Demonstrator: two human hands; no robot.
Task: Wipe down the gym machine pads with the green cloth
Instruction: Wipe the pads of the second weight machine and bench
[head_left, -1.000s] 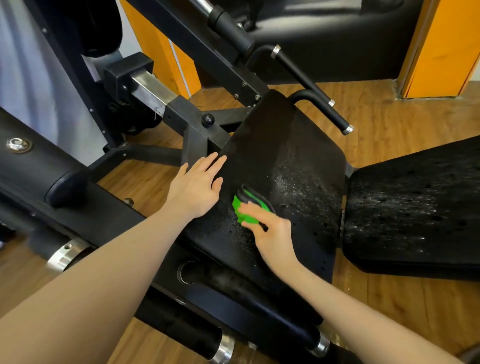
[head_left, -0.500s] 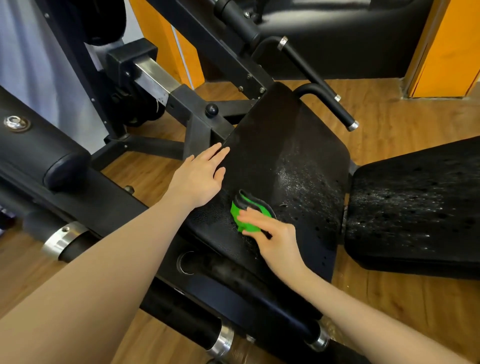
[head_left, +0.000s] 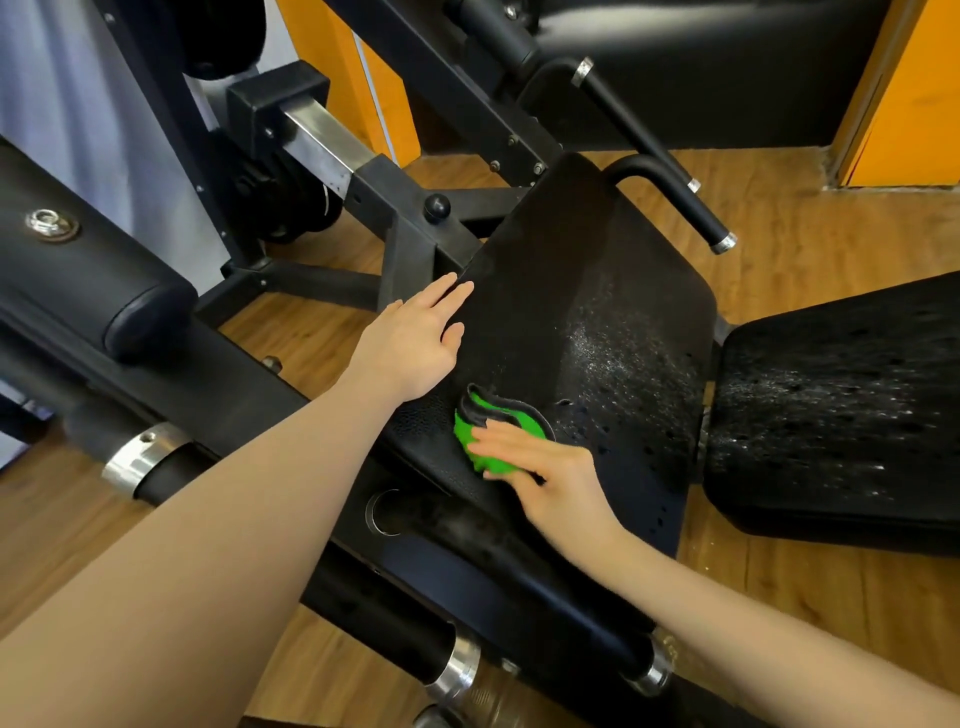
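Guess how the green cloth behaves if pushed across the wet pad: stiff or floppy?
Likely floppy: the green cloth lies bunched in folds under the right hand. It probably drags rather than glides, since the pad is textured and beaded with droplets.

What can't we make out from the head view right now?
- Green cloth: its near part is hidden under the right hand.
- Seat pad: the strip under the left hand is covered.
- Second pad: cut off by the right edge.
- Dark upholstery at top: cut off by the top edge.
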